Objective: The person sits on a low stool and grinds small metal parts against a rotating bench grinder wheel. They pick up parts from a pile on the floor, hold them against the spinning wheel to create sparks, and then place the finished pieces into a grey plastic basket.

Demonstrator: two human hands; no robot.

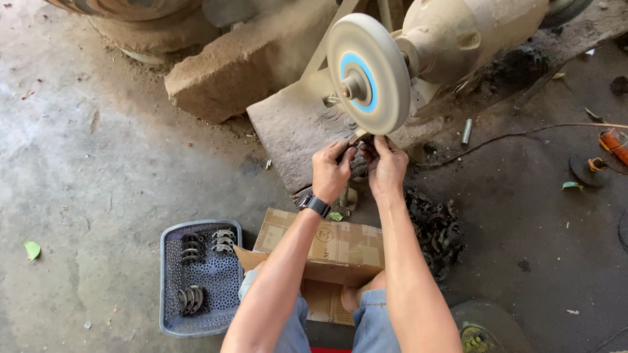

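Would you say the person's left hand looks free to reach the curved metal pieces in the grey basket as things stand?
Probably not at once: the left hand, with the right hand, grips a small metal part under the grinding wheel. Nothing blocks the way to the basket beside the left arm.

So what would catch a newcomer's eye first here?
The big pale grinding wheel with a blue centre, top middle, with both hands, left hand and right hand, pressing a small metal part beneath it. Lower left, a grey perforated basket holds curved metal pieces.
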